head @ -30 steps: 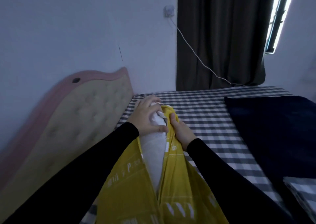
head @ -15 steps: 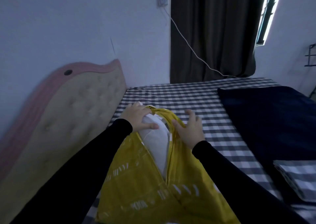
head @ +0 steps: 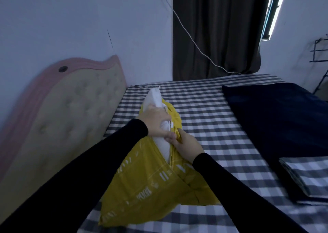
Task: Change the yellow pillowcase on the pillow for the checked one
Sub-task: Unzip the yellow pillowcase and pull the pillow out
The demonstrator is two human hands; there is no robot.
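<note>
A white pillow (head: 154, 99) sticks partly out of the yellow pillowcase (head: 150, 184), which lies on the checked bed sheet. The pillow's far corner points up, free of the case. My left hand (head: 156, 122) grips the bare pillow around its middle. Right beside it, my right hand (head: 188, 146) pinches the yellow edge of the case opening. The folded checked pillowcase (head: 308, 176) lies at the right on the bed.
A padded beige and pink headboard (head: 67, 112) stands along the left. A dark blue blanket (head: 276, 119) covers the bed's right part. A dark curtain (head: 216, 28) and a white cable (head: 193, 44) are at the back wall.
My left hand has drawn the pillow further out of the case, so its corner now stands free. My right hand went from flat on the case to pinching its edge.
</note>
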